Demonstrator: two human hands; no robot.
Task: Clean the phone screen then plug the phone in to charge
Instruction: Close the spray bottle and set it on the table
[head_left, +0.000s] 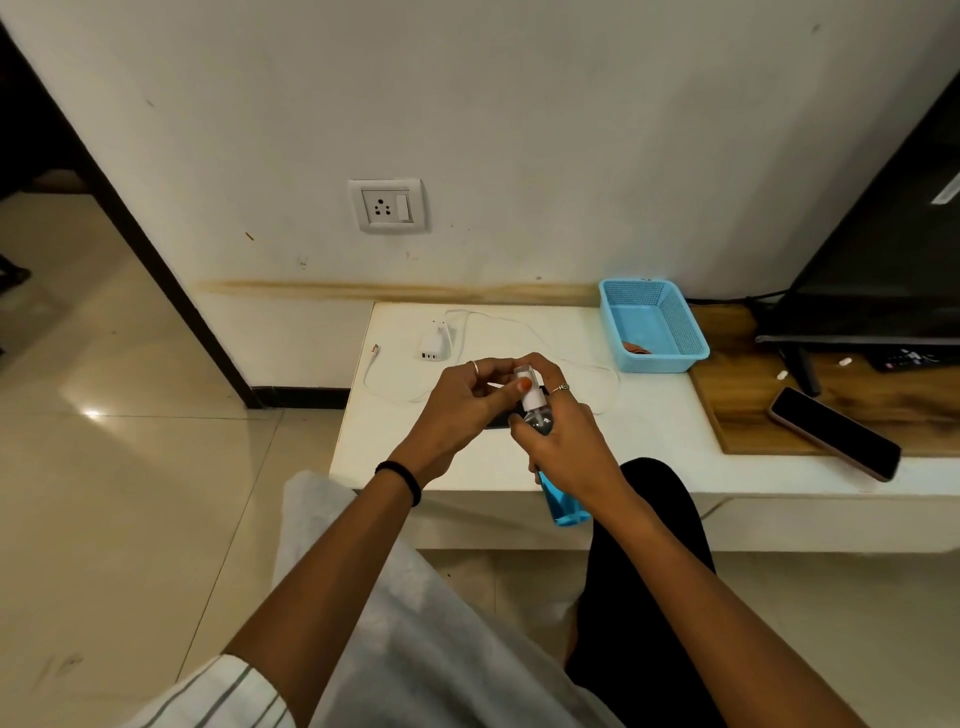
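- We had the little spray bottle (535, 415) up over the tabletop (649, 431), our right hand (558, 441) wrapped round its clear body, with a blue cloth (563, 506) hanging out below that hand.
- Our left hand (467, 402) was pinching the white cap at the top, thumb pressed on it, so we reckon this was the uncapping bit before spraying.
- A phone (836, 434) lay face up off to the right, half on the wooden board (737, 395), well apart from both hands. Something dark sat right under our hands too, couldn't tell what.
- Charger (434, 340) and its white cable (597, 371) lay on the tabletop, not plugged into the wall socket (387, 206).
- Tip: keep the bottle upright, pull the cap straight off, then mist the cloth, not the screen.
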